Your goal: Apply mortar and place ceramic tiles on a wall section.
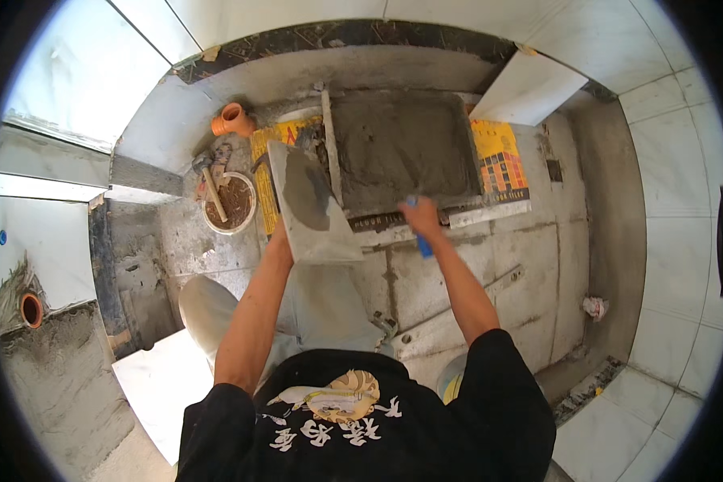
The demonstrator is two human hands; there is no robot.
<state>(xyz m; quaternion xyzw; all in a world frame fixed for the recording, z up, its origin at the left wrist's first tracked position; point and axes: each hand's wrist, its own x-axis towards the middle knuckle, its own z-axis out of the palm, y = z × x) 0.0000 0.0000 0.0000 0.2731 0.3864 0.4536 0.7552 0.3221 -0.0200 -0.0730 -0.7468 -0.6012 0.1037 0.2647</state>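
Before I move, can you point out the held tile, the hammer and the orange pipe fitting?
Held tile (320, 234): head view, pale face below the dark patch.
Hammer (214, 193): head view, middle of the handle.
Orange pipe fitting (236, 123): head view, main body.

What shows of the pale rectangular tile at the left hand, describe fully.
The pale rectangular tile, apparently ceramic, bears a dark grey patch on its visible face. It is tilted, left of the grey mortar bed; the left hand holds its lower left edge, fingers hidden. Whether it touches the yellow cardboard beyond is unclear.
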